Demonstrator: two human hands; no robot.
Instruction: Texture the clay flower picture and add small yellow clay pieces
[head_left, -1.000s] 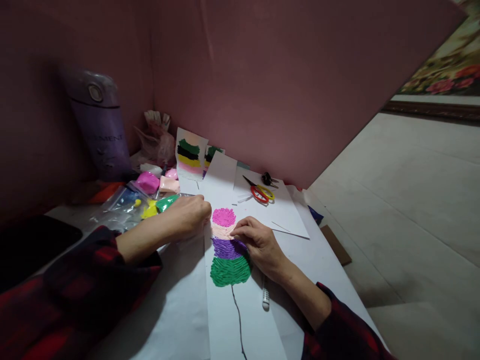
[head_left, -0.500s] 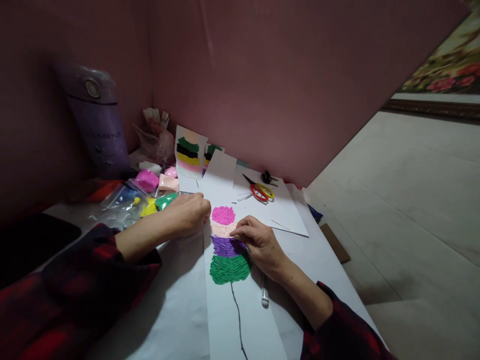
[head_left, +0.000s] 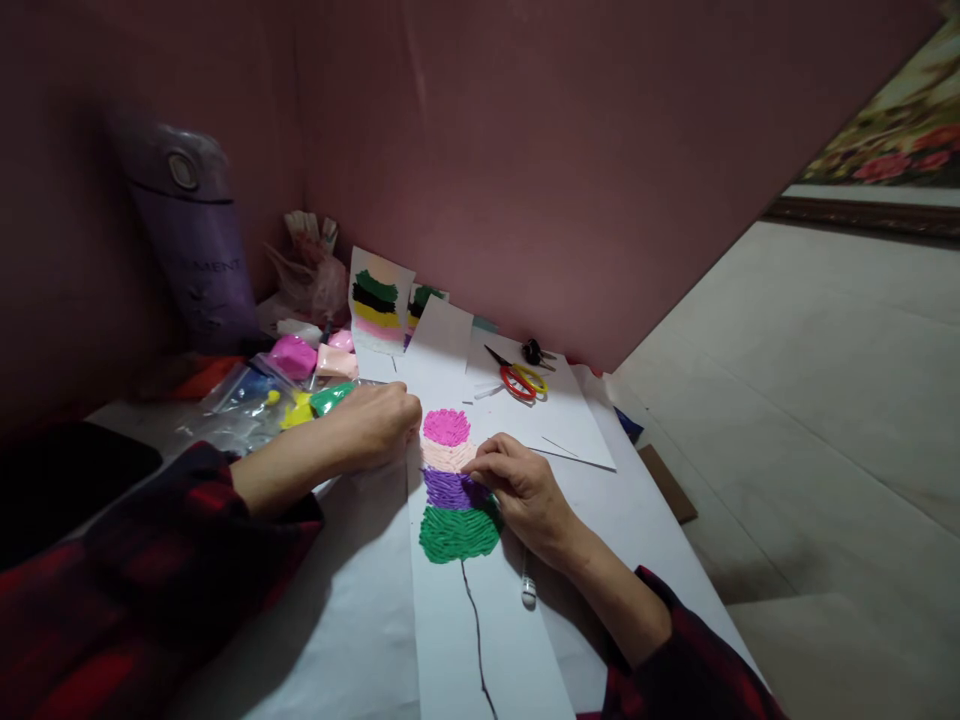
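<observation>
A long white paper strip (head_left: 480,640) lies in front of me with a clay picture (head_left: 454,485) on it: bands of pink, peach, purple and green above a thin black line. My left hand (head_left: 375,425) rests curled at the strip's left edge, beside the pink band. My right hand (head_left: 521,490) is closed in a pinch at the right edge of the peach and purple bands, fingertips on the clay. What it pinches is too small to name. A pen (head_left: 527,585) lies under my right wrist.
Bags of coloured clay (head_left: 300,385) lie at the left, with a purple flask (head_left: 199,240) behind them. Striped sample cards (head_left: 381,300) lean on the pink wall. Red and yellow scissors (head_left: 517,378) and keys (head_left: 536,352) lie on white paper behind. The table edge runs along the right.
My right hand's fingertips have shifted slightly down from the peach band toward the purple one. My left hand stays in place. The view has tilted a little.
</observation>
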